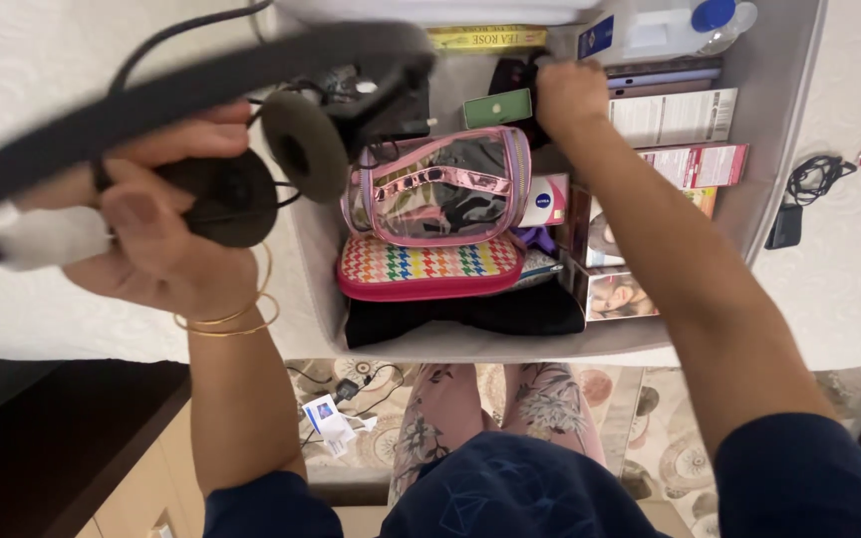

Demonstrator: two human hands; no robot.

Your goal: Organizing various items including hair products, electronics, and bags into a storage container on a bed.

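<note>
Left hand point(156, 234) nearest, raised over the drawer's left edge, fingers curled tight around a black headset point(221, 130) — headband blurred across the upper left, two round foam earpads hanging by the thumb, cable trailing up and off. Thin gold bangles point(236, 317) on that wrist. Below, between the arms, flowered trousers point(450, 418) and a patterned rug point(670, 438), small charger with cord point(346, 391) on the floor.

Open grey drawer point(779, 130) ahead, packed. Front row: folded black cloth point(470, 317). Behind it, a pouch with a multicoloured houndstooth print and pink rim point(429, 269); on top of that, a clear pink-trimmed bag point(442, 189). Right side: flat cardboard boxes point(685, 130) stacked on edge, two with printed faces nearer the front.

Right hand point(570, 95) reaching to the back of the drawer, fingers closed on a dark item point(512, 75) — too hidden to identify. Green card point(498, 108) just beside that hand. Back wall: yellow box point(485, 38), white bottle with blue cap point(670, 28). Black cable with adapter point(804, 194) on the white top, right of the drawer.
</note>
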